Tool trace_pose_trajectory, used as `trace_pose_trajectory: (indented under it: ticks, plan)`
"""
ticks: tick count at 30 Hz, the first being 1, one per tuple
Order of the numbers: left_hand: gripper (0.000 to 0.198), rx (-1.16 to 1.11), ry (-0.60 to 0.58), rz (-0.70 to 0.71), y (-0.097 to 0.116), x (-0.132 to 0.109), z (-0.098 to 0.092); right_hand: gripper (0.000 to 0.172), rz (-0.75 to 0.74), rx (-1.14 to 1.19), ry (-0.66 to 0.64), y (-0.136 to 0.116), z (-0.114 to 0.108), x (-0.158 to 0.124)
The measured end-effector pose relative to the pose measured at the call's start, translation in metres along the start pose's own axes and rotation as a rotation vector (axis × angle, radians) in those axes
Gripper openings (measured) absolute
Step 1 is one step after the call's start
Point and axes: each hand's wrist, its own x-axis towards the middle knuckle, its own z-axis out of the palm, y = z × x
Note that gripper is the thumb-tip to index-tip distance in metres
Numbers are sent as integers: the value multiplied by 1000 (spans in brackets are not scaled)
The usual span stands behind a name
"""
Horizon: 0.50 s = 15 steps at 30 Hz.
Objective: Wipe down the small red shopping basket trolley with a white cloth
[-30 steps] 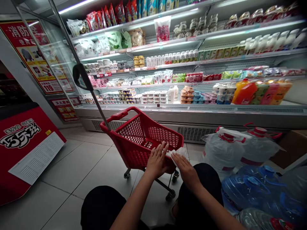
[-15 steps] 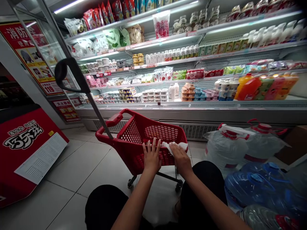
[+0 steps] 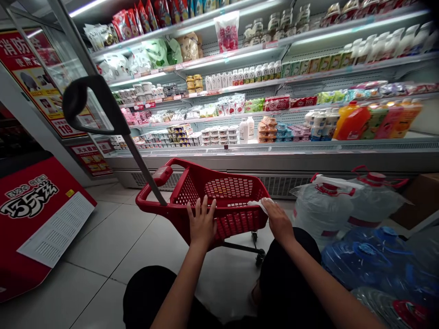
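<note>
In front of my knees stands a red shopping cart with perforated basket walls and dark legs on wheels. My left hand lies on the cart's near rim with its fingers spread, holding nothing. At the right end of that rim my right hand presses a white cloth against the plastic. Part of the cloth hides under the fingers, and its loose end trails left along the rim. A grey pole with a black handle slants up past the left end of the cart.
Behind the cart runs a refrigerated display case stocked with bottles, cups and packs. Large water jugs and blue bottles crowd my right side. A red freezer box stands at left on the tiled floor.
My right hand has slid the cloth rightward along the rim to the cart's corner. My left hand has shifted left on the rim, fingers still spread. The cart has turned slightly.
</note>
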Motion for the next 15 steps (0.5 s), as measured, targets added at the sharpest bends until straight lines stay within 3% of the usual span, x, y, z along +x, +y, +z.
trace_pose_trajectory:
  ticks: [3, 10, 12, 15]
  plan:
    - [80, 7, -29, -31, 17, 3, 2, 70, 3, 32, -16, -20, 7, 10]
    - [92, 14, -2, -6, 35, 4, 6, 72, -223, 185, -74, -147, 33, 44]
    - [91, 12, 8, 22, 33, 3, 7, 72, -258, 203, -69, -154, 32, 46]
    - [97, 3, -7, 58, 30, 1, 7, 72, -285, 164, -67, -121, 23, 39]
